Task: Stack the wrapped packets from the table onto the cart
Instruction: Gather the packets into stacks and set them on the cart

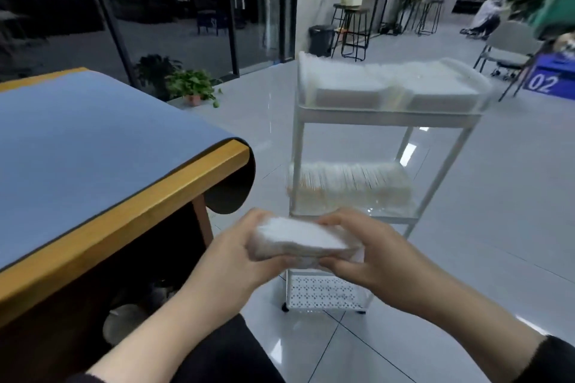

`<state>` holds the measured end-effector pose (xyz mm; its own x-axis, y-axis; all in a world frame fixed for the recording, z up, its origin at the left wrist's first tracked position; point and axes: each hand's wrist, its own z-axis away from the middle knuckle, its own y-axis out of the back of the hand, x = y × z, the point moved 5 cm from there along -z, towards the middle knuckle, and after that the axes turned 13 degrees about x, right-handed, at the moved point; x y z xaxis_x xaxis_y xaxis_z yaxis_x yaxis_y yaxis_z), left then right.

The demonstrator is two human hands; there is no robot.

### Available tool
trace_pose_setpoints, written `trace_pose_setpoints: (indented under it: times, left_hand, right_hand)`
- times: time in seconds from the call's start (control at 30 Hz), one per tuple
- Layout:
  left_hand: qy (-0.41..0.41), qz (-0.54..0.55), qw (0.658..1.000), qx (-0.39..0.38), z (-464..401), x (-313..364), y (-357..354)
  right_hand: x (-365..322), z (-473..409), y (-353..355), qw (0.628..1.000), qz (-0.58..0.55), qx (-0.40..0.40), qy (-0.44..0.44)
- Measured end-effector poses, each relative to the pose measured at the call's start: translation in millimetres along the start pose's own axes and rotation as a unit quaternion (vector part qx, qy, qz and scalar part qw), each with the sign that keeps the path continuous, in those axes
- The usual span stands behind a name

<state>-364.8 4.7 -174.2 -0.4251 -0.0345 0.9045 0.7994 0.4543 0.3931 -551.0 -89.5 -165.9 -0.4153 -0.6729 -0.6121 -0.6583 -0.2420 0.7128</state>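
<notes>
Head view, only one supplied. A bundle of wrapped packets (298, 241) is held in the air between both hands, low in the frame, in front of the white cart (385, 116) and to the right of the table (130, 196). The left hand (236, 252) is clasped on the bundle's left end, fingers curled underneath and thumb over the top edge; the right hand (370, 255) is clasped on the right end, fingers wrapped round the far side and thumb below. The bundle is tilted slightly, its left end nearer the camera's upper side; edges are smeared by motion blur, so the packet count cannot be told. On the cart's top shelf two flat stacks of white packets (395, 87) are seen lying side by side. On the middle shelf a row of packets (348, 185) is stood on edge. The bottom shelf (323, 292) is perforated and partly hidden behind the hands. The table is covered by a blue mat (93, 134) whose corner hangs over the wooden edge. A potted plant (194, 85) is noted on the tiled floor beyond the table, near the glass doors. Dark sleeves are visible at both wrists.
</notes>
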Motion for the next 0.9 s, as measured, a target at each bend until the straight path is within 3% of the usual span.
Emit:
trace_pose_setpoints:
  times: [0.2, 0.4, 0.63, 0.9]
  left_hand:
    - [0.025, 0.025, 0.998, -0.047, -36.0, -19.2, -76.5]
    - [0.021, -0.056, 0.996, -0.065, -61.4, -51.8, -101.0]
    - [0.107, -0.074, 0.991, 0.045, -92.7, -104.7, -87.5]
    - [0.125, -0.081, 0.989, 0.005, -133.6, -117.3, -99.5]
  right_hand:
    - [67.8, -1.5, 14.0, 0.997, 0.056, 0.018, -0.04]
    - [123.9, -14.5, 9.9, 0.993, 0.08, 0.001, -0.086]
    - [161.4, -71.2, 14.3, 0.987, 0.105, 0.031, -0.118]
    - [177.4, -121.1, -12.3, 0.989, 0.108, -0.013, -0.104]
